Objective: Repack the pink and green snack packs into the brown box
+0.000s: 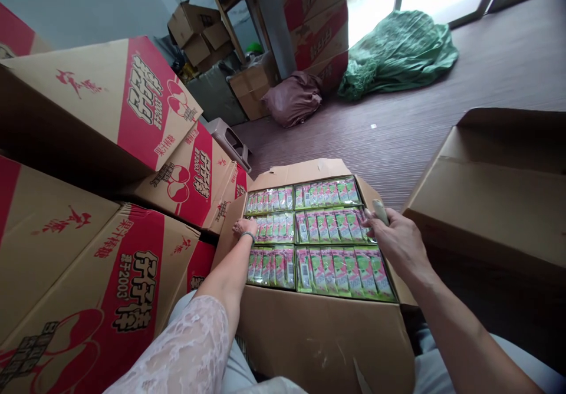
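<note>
An open carton point(322, 329) holds several clear-wrapped packs of green-and-pink sachets point(333, 227), laid in three rows and two columns. At its left side my left hand point(246, 227) is closed on the left end of the middle-row pack of sachets point(275, 227), with the fingertips partly hidden. My right hand point(400, 237) is closed around a pale-handled tool point(380, 212), whose working end I cannot make out. Its fingers are at the right end of the other middle-row pack, beside the carton's right wall. The carton's flaps are folded outward.
Printed red-and-tan cartons point(145, 282) are stacked along the left. An opened brown box point(490, 193) stands on the right. Beyond are a plastic stool point(227, 140), a maroon sack point(294, 99), a green sack point(400, 52) and more stacked cartons point(318, 25) near the doorway.
</note>
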Motion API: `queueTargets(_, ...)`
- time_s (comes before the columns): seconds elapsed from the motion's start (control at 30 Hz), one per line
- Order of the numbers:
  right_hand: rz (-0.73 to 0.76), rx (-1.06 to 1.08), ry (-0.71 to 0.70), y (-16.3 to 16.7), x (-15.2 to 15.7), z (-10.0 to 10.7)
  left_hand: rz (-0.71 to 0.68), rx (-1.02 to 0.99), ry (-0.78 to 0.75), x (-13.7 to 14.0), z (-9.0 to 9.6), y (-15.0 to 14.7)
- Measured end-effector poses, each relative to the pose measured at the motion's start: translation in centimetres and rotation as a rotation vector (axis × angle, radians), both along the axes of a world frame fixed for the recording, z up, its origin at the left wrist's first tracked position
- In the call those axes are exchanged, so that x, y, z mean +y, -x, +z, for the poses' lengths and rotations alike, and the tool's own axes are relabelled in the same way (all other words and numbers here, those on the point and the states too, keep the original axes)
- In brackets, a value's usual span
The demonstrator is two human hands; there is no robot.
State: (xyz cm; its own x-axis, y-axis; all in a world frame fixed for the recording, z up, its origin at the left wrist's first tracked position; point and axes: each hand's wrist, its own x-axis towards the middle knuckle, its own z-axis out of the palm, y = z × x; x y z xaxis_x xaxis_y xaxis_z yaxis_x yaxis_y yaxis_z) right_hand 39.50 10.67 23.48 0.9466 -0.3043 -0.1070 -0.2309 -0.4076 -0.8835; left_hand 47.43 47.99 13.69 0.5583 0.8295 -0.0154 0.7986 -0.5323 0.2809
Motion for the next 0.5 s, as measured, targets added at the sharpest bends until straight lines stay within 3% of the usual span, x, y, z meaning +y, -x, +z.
queueTargets(0.5, -0.011, 0.008, 0.069, 0.1, 0.0, -0.7, 0.030, 0.066, 0.127, 1.4, -1.6, -3.5)
